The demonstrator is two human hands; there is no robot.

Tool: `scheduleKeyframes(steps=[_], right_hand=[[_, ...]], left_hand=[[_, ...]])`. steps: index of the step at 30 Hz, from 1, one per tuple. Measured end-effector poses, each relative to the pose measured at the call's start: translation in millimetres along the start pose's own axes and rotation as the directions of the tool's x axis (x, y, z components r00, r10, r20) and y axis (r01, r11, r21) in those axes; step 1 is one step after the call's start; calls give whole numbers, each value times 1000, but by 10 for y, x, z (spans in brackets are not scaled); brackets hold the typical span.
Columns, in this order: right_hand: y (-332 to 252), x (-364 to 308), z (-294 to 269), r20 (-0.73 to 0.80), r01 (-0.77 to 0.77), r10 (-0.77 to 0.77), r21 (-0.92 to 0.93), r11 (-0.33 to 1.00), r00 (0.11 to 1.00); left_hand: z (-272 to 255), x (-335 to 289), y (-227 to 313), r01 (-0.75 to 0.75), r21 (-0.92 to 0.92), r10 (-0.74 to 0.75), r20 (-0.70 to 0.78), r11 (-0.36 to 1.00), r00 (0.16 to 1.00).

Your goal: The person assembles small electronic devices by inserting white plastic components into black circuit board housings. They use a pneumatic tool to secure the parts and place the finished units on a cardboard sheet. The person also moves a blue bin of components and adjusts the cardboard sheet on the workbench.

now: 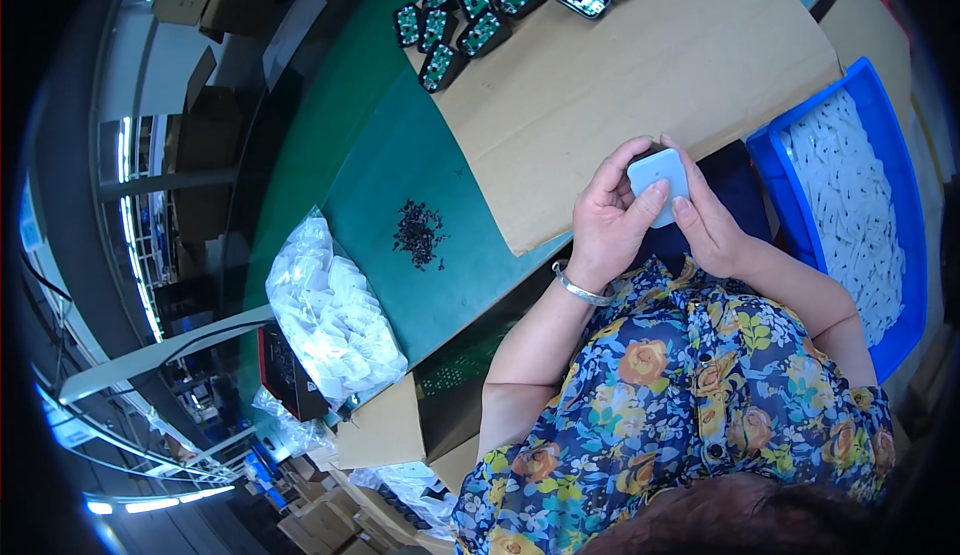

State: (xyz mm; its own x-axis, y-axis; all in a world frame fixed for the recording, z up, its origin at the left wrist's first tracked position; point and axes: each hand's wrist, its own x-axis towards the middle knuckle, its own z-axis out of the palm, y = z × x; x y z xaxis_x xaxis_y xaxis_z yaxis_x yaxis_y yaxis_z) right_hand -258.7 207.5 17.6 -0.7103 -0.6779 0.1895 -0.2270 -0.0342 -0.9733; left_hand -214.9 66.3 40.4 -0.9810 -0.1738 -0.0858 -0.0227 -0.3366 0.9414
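Note:
Both my hands hold a small device casing (656,169) with a pale rounded cover and a dark edge at its upper side. My left hand (607,217) wraps its left side, thumb pressed on the pale face. My right hand (716,223) closes on the right side, its thumb near the lower edge. The fingers behind the casing are hidden. A cardboard sheet (640,85) lies just beyond my hands. At its far left end sit several black casings (483,33) with green circuit boards showing.
A blue bin (910,255) full of white plastic parts stands at my right. On the green table (450,265) lie a heap of small black pieces (418,234) and a clear bag of white parts (330,320). Open cardboard boxes (385,425) stand below the table edge.

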Motion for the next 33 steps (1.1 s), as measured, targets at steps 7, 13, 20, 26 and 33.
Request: scheduleKeyframes(steps=[7,13,20,26,33], right_hand=[[-368,838,-738,-171,395,-406,-91,914,898],[-1452,2189,-924,-130,432,-437,-66,900,890],[-1610,2401,-1181,25,296,-314,276,914,949],[-1572,2154,-875,187,151,-323,605,781,928],[-1638,1874,-721,113,366,-573,666,650,812]], left_hand=[[-88,-73,25,5,-102,-16,-105,995,994],[-145,-126,39,47,-155,-71,-153,987,986],[-110,-173,106,86,-232,-125,-160,969,979],[-215,-222,7,104,-218,-144,-176,970,974],[-120,-70,20,259,-257,-298,-125,931,946]])
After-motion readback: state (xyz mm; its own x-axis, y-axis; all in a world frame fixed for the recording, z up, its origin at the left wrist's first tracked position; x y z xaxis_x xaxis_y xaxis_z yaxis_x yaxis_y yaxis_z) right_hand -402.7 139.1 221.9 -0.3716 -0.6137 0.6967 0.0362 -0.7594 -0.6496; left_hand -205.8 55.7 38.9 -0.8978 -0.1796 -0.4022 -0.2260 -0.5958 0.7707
